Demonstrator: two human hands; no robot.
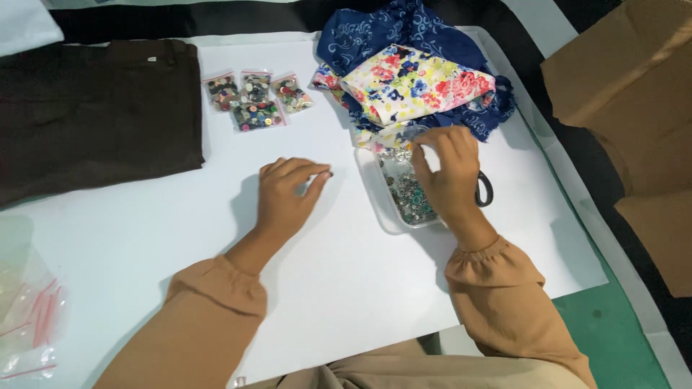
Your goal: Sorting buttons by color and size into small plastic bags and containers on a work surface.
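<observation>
White tabletop sheet [144, 238], green floor [613, 338], brown cardboard [634, 79], even light.

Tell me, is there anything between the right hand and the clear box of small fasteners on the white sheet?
Nothing visible stands between them. The right hand is directly over the clear box, fingertips at its far end. The floral cloth lies just beyond the box, and a dark round object lies behind the hand, not in the way.

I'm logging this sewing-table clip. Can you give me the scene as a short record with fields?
Surface: white sheet
Left hand: resting on sheet, fingers curled, pinching something small
Right hand: over clear tray of small buttons
Behind tray: floral and blue fabrics
Also: four bags of buttons, dark brown garment, scissors
</observation>
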